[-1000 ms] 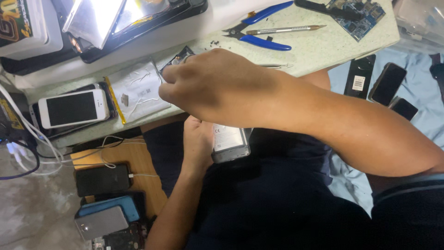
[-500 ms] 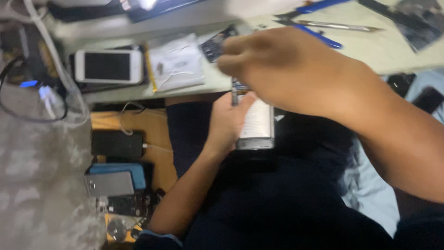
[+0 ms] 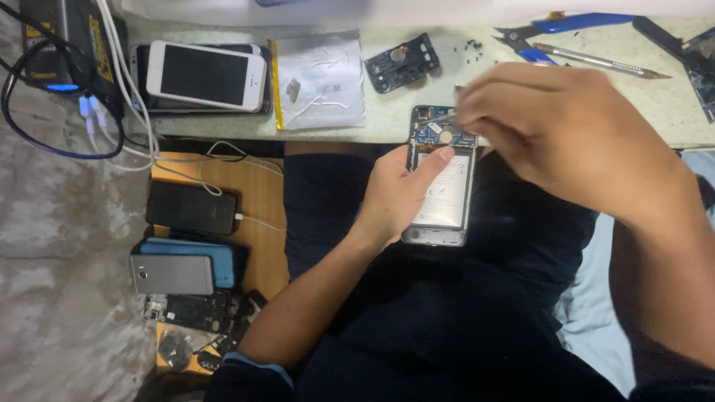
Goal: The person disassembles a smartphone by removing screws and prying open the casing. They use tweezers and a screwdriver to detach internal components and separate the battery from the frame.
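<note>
My left hand (image 3: 398, 193) grips an opened phone (image 3: 441, 186) with its back cover off, held over my lap at the table's front edge. A grey battery and a blue circuit board show inside it. My thumb lies across the battery's top. My right hand (image 3: 555, 130) hovers over the phone's upper end, fingers pinched on a thin metal tool (image 3: 441, 116) whose tip touches the circuit board.
On the table (image 3: 387, 119) lie a white phone (image 3: 205, 74) on a stack, a clear bag (image 3: 320, 78), a small black part (image 3: 402, 61), loose screws, blue-handled cutters (image 3: 551, 30) and a metal pick (image 3: 596, 61). Several phones (image 3: 190, 208) and cables rest on a wooden board at left.
The view has shifted and settled. My right hand has moved from above the table down to the open phone's top end, and the tool tip now touches the board.
</note>
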